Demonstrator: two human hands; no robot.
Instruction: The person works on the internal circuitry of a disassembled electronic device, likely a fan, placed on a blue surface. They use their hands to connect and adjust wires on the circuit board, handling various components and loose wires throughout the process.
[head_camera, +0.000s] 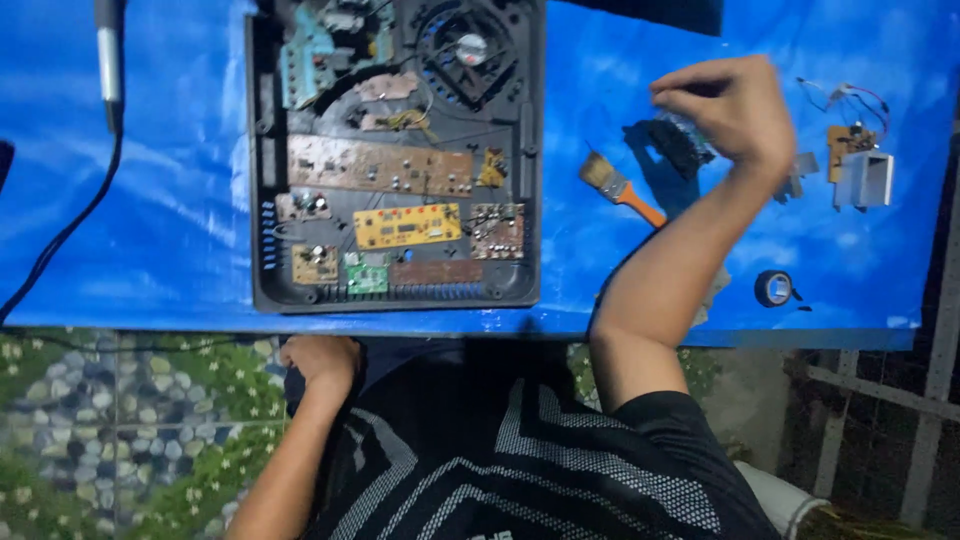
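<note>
The open black appliance housing (395, 150) filled the upper middle of the frame on the blue table cover (170, 200), its boards and fan bare to the air. My judgement was that this was the biggest risk: with the boards uncovered, a swing of my forearm or a dropped part could knock a solder joint or snag one of the thin wires.

My right hand (730, 110) hung at the upper right, fingers curled over, just above a small dark component (675, 145). I could not tell whether I was actually gripping it or only hovering; the fingers hid the contact. If it was a loose pinch, the piece could slip and land on the cover or roll off the near edge.

My left hand (320, 362) was clenched at the table's near edge, lower left of centre, and I could not see anything held in it.

The orange-handled brush (620, 187) lay just left of my right wrist, near enough for my arm to sweep it away. At the far right stood a small white box-shaped part (866, 180) beside a tan board with wires (848, 140), and a roll of black tape (773, 288) sat lower right, close to the edge and liable to roll. A dark cable with a metal-tipped tool (108, 60) ran down the upper left. I saw no readable labels or packaging.
</note>
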